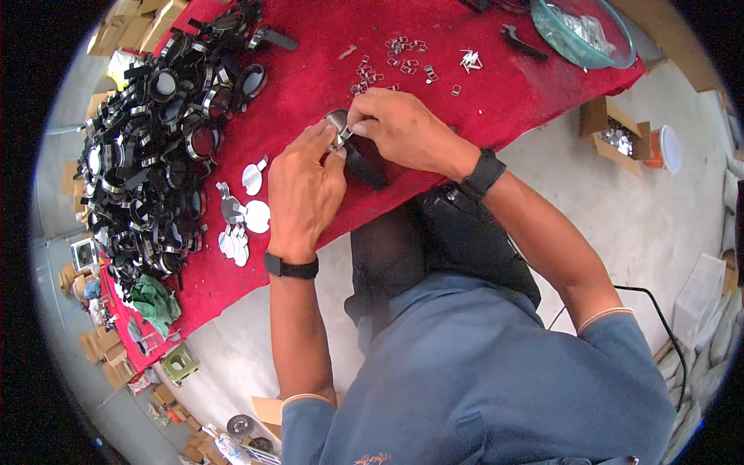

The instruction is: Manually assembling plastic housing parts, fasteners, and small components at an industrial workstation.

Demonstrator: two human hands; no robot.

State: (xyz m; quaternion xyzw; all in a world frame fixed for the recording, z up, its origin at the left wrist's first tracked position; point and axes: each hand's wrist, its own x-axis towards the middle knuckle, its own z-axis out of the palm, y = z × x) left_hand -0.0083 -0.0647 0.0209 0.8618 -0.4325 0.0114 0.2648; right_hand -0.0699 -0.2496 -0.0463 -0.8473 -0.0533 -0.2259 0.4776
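A wristwatch (362,164) with a black strap and a shiny metal case lies at the near edge of the red-covered table. My left hand (304,186) grips it by the case, fingers closed around the side. On its right, my right hand (409,130) pinches at the case edge, thumb and forefinger together. A small shiny bit shows at those fingertips, too small to name. Just beyond my hands are scattered small metal buckles (401,48) and a little heap of thin pale pins (470,60). White round discs with tabs (256,216) lie left of my left hand.
A large heap of black-strapped watches (159,143) covers the table's left side. A teal bowl (555,37) holding clear bags stands at the far right, near a loose black strap (524,43). Below the table's right edge sit an open carton (618,139) and a bucket (668,149).
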